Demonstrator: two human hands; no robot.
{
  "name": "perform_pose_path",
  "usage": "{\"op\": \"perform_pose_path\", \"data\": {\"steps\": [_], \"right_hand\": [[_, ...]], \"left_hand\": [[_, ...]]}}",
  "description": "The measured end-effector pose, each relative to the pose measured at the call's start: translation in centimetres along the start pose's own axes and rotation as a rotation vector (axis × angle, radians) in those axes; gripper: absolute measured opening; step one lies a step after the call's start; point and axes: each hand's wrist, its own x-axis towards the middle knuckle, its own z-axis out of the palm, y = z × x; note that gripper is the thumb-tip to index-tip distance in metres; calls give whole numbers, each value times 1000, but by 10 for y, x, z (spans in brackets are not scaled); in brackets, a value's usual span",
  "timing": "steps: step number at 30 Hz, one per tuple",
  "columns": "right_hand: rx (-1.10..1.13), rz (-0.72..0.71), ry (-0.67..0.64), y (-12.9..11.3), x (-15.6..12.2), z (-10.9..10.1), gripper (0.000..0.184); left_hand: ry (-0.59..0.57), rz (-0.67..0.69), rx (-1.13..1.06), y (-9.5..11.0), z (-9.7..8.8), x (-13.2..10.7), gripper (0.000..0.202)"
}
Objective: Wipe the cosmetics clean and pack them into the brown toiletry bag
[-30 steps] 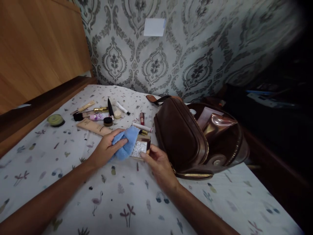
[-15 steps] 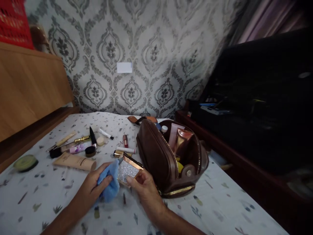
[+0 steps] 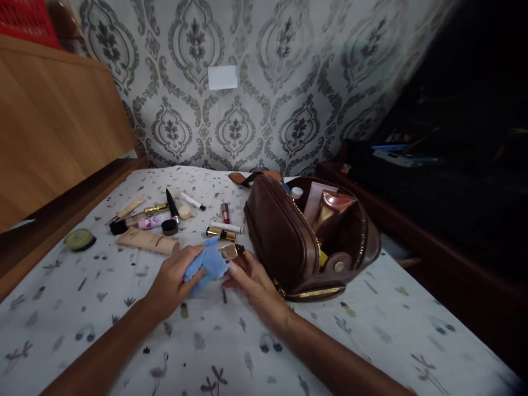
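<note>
My left hand (image 3: 171, 280) grips a blue cloth (image 3: 209, 263), pressed over the front of a gold-edged compact case (image 3: 229, 251). My right hand (image 3: 262, 291) pinches that compact by its right side; most of its glittery face is hidden behind the cloth and fingers. Just beyond the hands lie a black-and-gold tube (image 3: 221, 234), a white tube (image 3: 226, 226) and a small dark red lipstick tube (image 3: 225, 213). A beige squeeze tube (image 3: 146, 241) rests left of my left hand. Close to my right hand stands an open brown leather bag (image 3: 276, 236).
In the bag are a pink tube (image 3: 315, 201) and a shiny copper-coloured tube (image 3: 333, 209). Brushes and small cosmetics lie at left, with a round green-lidded container (image 3: 79, 240). A wooden cabinet (image 3: 61, 115) borders the left; patterned wallpaper (image 3: 231, 129) rises behind.
The cloth has moved over the compact's glittery face, which showed before. The compact has turned in my hands. The whole view has tipped downward and shifted left.
</note>
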Motion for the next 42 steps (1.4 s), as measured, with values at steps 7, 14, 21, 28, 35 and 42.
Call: {"op": "perform_pose_path", "data": {"steps": [7,14,21,28,35,42], "right_hand": [[220,33,-71,-9,-1,6,44],[249,66,-109,-13,-1,4,51],[157,70,-238,-9,-7,4,72],[-170,-156,-246,-2,-13,1,86],[-226,-274,-215,-34,-25,4,76],[-102,-470,-43,-138,-57,-20,59]], "left_hand": [[121,347,243,-4,1,-4,35],[-1,336,187,1,-4,-2,36],[-11,189,141,-13,6,-9,39],[56,-79,-28,-16,2,0,32],[83,-455,-170,-32,-4,-3,51],[14,-450,-13,-51,2,-7,53]]}}
